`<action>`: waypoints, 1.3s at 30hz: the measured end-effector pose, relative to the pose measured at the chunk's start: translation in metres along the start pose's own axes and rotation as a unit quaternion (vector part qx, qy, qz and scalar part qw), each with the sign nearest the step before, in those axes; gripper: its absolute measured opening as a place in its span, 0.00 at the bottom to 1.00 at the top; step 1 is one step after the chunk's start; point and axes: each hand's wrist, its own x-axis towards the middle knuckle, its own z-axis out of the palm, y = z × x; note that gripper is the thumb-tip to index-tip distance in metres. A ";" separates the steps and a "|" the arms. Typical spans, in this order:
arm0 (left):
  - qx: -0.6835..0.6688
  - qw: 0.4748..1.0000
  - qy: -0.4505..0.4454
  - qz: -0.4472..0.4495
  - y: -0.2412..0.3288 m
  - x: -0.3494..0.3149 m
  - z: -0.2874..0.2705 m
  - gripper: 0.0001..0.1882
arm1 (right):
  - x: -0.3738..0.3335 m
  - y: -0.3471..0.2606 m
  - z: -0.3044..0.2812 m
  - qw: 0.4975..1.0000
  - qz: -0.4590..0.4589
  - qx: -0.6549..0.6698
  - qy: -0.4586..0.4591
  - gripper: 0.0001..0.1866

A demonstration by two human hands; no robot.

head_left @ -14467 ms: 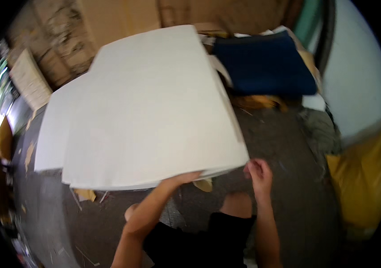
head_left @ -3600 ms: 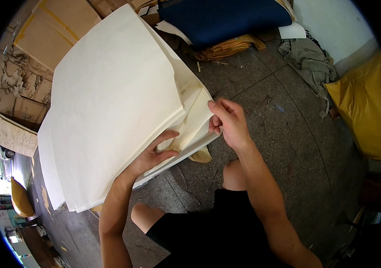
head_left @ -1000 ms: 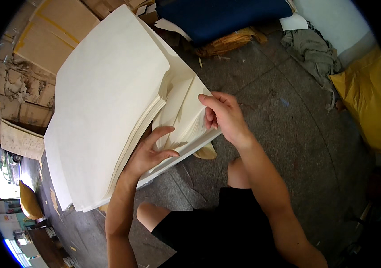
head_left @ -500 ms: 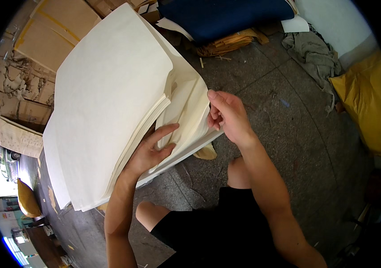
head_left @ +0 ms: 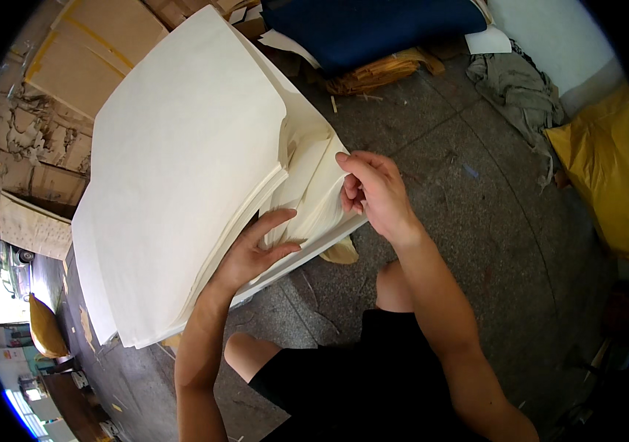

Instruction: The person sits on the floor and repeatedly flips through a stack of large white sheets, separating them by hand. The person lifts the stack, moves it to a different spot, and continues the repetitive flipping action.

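Here's the paper [head_left: 182, 162], a broad white stack filling the left and centre, upper sheets raised and bowed at the near right corner, lower ones fanning out beneath. Into that gap goes the left hand [head_left: 248, 254], unclenched, thumb and forefinger spread wide, resting against the edge of the raised sheets. Across the gap, the right hand [head_left: 375, 188] works the corner of the lower sheets, thumb tip at the edge, fingers curled; whether it truly grips a sheet, I can't tell. The raised paper hides the left hand's other fingers, the left forearm crosses the near edge, and what carries the stack is hard to make out. A tan scrap [head_left: 340, 252] peeks out below that edge. Farther out, a blue sheet [head_left: 381, 33] is cut off at the top, brown paper [head_left: 384, 72] bunched under it; then grey cloth [head_left: 517, 88] by the wall [head_left: 550, 44], a yellow sack [head_left: 605, 173] far right, taped cardboard [head_left: 90, 55] upper left, and a dark, littered floor [head_left: 469, 243]
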 end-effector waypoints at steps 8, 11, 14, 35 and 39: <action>0.023 0.999 0.020 0.015 0.013 0.004 -0.006 0.29 | -0.001 0.001 -0.005 1.000 -0.001 -0.007 -0.009 0.20; 0.018 0.999 0.024 0.034 0.009 0.005 -0.006 0.27 | -0.002 0.002 -0.005 1.000 -0.015 0.012 -0.013 0.21; 0.121 0.988 0.073 0.067 0.023 0.008 -0.006 0.23 | -0.004 0.008 -0.007 0.992 -0.084 -0.094 0.001 0.21; -0.005 1.000 0.005 -0.004 0.008 0.002 -0.004 0.27 | -0.003 0.002 -0.001 1.000 -0.013 -0.008 -0.005 0.20; 0.017 0.998 0.027 0.044 0.007 0.005 -0.004 0.21 | -0.006 0.001 -0.005 0.998 -0.030 -0.047 -0.002 0.21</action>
